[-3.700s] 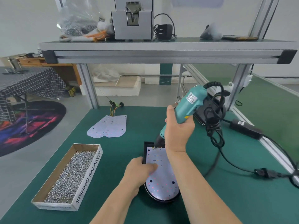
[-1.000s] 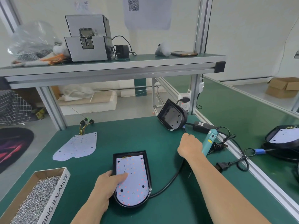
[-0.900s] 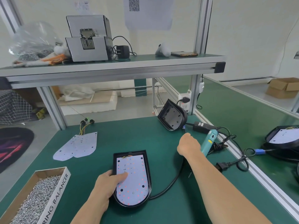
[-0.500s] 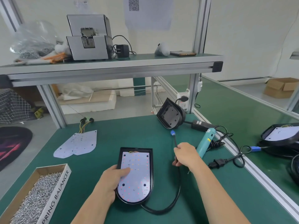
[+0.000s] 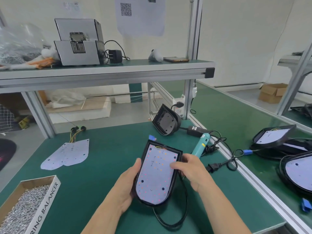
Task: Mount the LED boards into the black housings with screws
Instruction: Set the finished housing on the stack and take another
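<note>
OK, I see left hand (image 5: 125, 188) and right hand (image 5: 190, 171) both gripping housing (image 5: 164, 147), board (image 5: 157, 173) inside; screwdriver (image 5: 200, 146) at 2 o'clock.

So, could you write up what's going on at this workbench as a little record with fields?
Held item: black housing with LED board inside
Left hand: grips the housing's left side
Right hand: grips its right side, thumb on the board
Screwdriver: teal, lying on the table, unheld
Screws: in a cardboard box, near left
Loose boards: flat, far left
Empty housing: tilted, at the back
</note>
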### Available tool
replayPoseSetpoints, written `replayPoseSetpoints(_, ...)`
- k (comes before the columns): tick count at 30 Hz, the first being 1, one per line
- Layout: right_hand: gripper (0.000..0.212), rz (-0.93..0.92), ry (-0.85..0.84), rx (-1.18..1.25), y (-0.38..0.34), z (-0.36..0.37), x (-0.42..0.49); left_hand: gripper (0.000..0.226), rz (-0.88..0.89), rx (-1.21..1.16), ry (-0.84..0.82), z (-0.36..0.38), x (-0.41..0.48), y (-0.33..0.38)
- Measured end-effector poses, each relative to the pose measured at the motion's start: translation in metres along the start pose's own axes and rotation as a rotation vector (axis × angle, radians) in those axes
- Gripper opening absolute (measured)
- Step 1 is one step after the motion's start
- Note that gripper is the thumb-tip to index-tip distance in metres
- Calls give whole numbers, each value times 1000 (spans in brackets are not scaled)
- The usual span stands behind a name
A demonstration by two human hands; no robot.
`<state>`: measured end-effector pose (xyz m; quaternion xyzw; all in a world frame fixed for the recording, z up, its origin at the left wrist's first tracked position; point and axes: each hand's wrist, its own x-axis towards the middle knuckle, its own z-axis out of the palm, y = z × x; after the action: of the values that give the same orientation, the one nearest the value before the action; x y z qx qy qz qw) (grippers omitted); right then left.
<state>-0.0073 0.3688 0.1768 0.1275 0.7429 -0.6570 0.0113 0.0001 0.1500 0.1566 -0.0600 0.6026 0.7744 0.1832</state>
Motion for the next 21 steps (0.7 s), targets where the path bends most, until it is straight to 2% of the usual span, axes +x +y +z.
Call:
replayPoseSetpoints(2,20,-34,84,51,0,-6,2,64,66,-29,117,-3,1,-7)
replayPoseSetpoints(5,26,-80,206,148,-2,-17,4,52,128,-154,215,-14,1,-17)
replayPoseSetpoints(8,16,-136,316,263,-5,-33,5,40,162,-99,202,-19,2,-23)
replayPoseSetpoints(16,22,-285,602,457,-15,-109,-8,30,228,-73,140,-37,17,-35)
replayPoseSetpoints(21,21,-329,776,482,-10,-173,-19,24,277,-21,123,-42,28,-43)
